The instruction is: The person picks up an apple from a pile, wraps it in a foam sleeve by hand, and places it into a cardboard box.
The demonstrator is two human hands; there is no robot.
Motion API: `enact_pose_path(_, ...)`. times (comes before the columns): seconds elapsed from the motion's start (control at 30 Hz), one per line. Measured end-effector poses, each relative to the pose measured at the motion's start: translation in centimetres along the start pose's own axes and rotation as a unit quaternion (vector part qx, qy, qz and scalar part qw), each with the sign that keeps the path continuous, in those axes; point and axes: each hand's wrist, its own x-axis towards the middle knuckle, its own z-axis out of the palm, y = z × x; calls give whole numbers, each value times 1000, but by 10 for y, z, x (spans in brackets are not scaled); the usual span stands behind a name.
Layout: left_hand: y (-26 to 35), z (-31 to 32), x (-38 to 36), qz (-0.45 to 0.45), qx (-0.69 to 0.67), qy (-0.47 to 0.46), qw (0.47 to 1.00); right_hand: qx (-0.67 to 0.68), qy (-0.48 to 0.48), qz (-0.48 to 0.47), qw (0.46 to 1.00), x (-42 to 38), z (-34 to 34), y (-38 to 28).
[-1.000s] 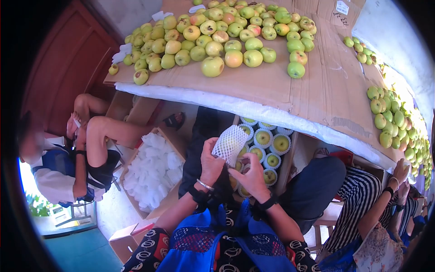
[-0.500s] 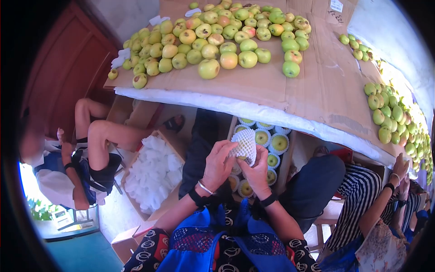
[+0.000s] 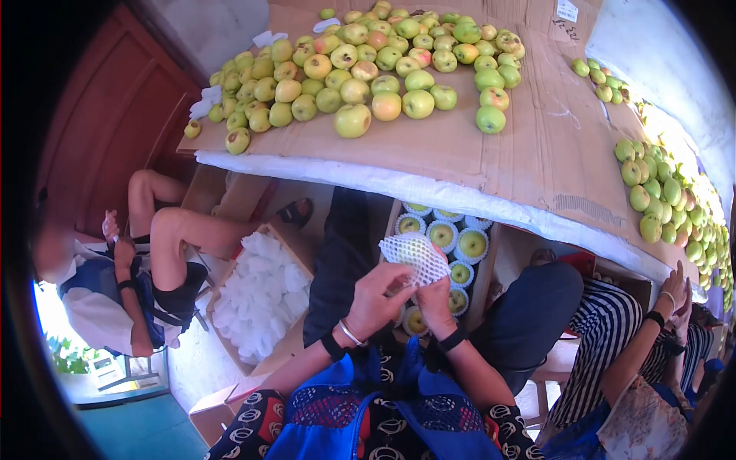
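An apple in a white foam net sleeve [image 3: 414, 257] is held up in front of my lap, its skin mostly hidden by the mesh. My right hand [image 3: 435, 304] grips it from below and the right side. On the other side, the bent fingers and thumb of my left hand [image 3: 376, 301] pinch at the lower edge of the sleeve. Just beyond and below both hands stands a box [image 3: 484, 285] holding apples in foam nets, such as one netted apple [image 3: 471, 243], set in rows. My hands hide part of this box.
A cardboard-covered table [image 3: 552, 146] ahead bears a pile of loose apples [image 3: 353, 92], with more apples [image 3: 667, 192] at right. A carton of white foam nets [image 3: 261, 295] stands to my left. People sit on both sides, one hand [image 3: 675, 295] at right near the table edge.
The netted apple has tipped over to the left, its mesh now spread wider over the fruit. My left hand has moved down to the sleeve's lower edge; my right hand has shifted beneath it.
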Motion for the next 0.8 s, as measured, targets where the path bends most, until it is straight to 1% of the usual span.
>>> enact_pose_path(0.03,1,1,-1,-100,-104,3,990,-7,-1,4,1000,1,-2,-2)
enact_pose_path(0.07,-3,-2,-3,-100,-105,1,989,-8,0,4,1000,2,-7,1)
enact_pose_path(0.13,-7,-15,-3,-118,-191,2,974,36,-35,46,998,4,-15,5)
enact_pose_path(0.17,-8,-18,4,-110,-191,54,974,37,-36,46,998,4,-18,9)
enact_pose_path(0.2,-11,-20,17,-90,-98,113,985,31,-44,61,997,3,-17,7)
enact_pose_path(0.23,-13,-23,28,-69,-3,171,983,24,-53,75,996,2,-15,5)
enact_pose_path(0.27,-21,-22,32,-69,-2,173,982,24,-56,75,995,1,-13,2)
enact_pose_path(0.33,-45,-14,37,-101,-149,46,983,-6,-104,51,993,0,-8,-6)
enact_pose_path(0.37,-51,-12,38,-101,-150,46,983,-6,-103,50,993,-1,-6,-8)
enact_pose_path(0.4,-55,-10,38,-159,-268,-36,950,-80,-127,21,988,0,-5,-11)
enact_pose_path(0.43,-58,-7,39,-212,-380,-119,893,-155,-150,-9,976,1,-4,-14)
enact_pose_path(0.47,-60,-2,37,-240,-402,-113,876,-156,-148,-8,977,0,-3,-17)
enact_pose_path(0.5,-64,4,34,-241,-403,-115,875,-123,-141,10,982,-2,-2,-21)
enact_pose_path(0.53,-70,8,31,-244,-415,-50,875,-91,-134,29,986,-3,-1,-23)
enact_pose_path(0.57,-74,11,28,-245,-425,15,871,-91,-134,30,986,-4,-1,-23)
enact_pose_path(0.6,-76,13,26,-246,-425,15,871,-117,-138,33,983,-4,-1,-23)
enact_pose_path(0.67,-78,15,22,-265,-515,72,812,-143,-142,37,979,-5,-1,-19)
enact_pose_path(0.73,-84,14,19,-277,-508,61,813,-162,-110,30,980,-5,0,-14)
enact_pose_path(0.77,-86,13,19,-286,-501,49,815,-161,-111,30,980,-5,-1,-14)
enact_pose_path(0.8,-85,12,19,-286,-501,49,815,-215,-129,11,968,-5,1,-22)
